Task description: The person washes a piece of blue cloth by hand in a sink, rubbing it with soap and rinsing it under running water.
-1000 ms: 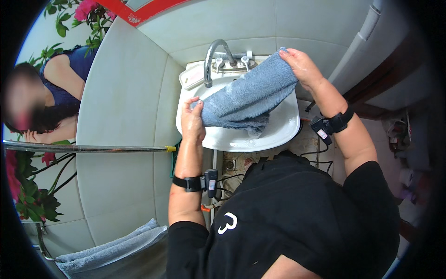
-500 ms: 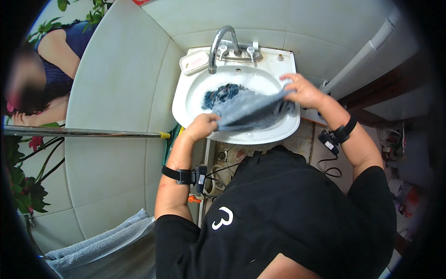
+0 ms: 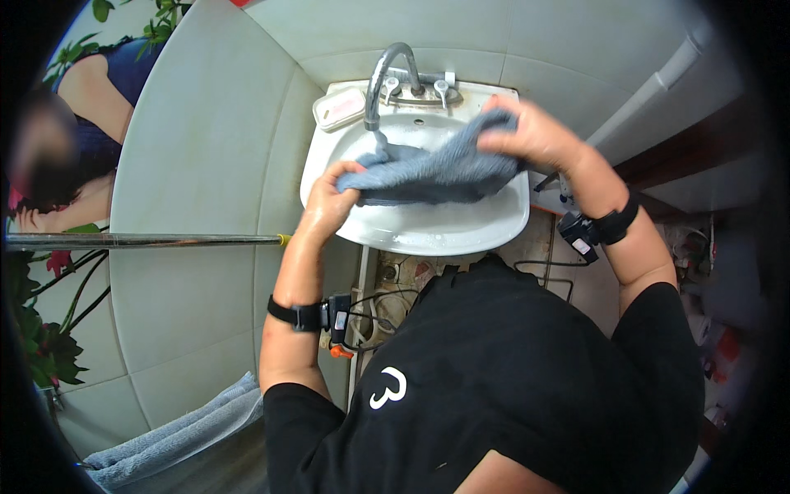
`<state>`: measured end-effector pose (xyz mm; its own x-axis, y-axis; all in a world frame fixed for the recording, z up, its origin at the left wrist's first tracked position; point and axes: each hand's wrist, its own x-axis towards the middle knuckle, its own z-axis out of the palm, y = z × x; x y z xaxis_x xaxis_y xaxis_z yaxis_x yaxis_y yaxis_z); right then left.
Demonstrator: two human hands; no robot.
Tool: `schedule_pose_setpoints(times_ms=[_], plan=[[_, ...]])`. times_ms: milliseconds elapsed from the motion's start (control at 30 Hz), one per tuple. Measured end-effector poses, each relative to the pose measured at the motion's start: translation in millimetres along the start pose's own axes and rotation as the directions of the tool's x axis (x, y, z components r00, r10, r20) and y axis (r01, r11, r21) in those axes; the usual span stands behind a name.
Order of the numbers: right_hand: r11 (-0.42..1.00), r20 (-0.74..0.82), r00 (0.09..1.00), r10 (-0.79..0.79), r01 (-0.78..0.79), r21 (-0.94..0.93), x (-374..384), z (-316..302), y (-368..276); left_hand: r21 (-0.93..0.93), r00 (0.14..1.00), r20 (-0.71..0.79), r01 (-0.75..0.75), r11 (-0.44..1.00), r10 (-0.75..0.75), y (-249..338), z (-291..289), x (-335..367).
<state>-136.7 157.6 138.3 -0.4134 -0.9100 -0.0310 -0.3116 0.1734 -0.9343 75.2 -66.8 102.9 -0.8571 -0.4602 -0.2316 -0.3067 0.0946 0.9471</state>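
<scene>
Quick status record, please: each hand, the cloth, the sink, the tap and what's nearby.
Left hand: grips the cloth's left end
Right hand: grips the cloth's right end
Blue-grey cloth: bunched, stretched between both hands above the basin
White sink: below the cloth, front of basin visible
Tap: curved chrome spout, its mouth near the cloth's left part
Nearby: white tray on the sink's back-left corner; grey-blue towel hanging at lower left
</scene>
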Motion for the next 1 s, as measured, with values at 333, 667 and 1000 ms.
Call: schedule_pose_setpoints(times_ms=[333,667,1000], plan=[[0.935,-0.364,0.931,0.037,-0.160,-0.315,70.6,78.6,133.5,0.586,0.903,-0.300,-0.079,0.806,0.307,-96.2,33.2,111.4],[0.636,-0.042,0.832,0.552,-0.454,-0.625,97.0,134.3,167.3,0.916,0.964,0.155,-0.058,0.397,-0.217,-126.1,78.0,138.6],[0.674,0.120,0.885,0.450,-0.248,-0.696,137.7,124.2,228.2,0.827,0.929,0.200,0.011,0.563,-0.311,-135.4,85.9,144.9]])
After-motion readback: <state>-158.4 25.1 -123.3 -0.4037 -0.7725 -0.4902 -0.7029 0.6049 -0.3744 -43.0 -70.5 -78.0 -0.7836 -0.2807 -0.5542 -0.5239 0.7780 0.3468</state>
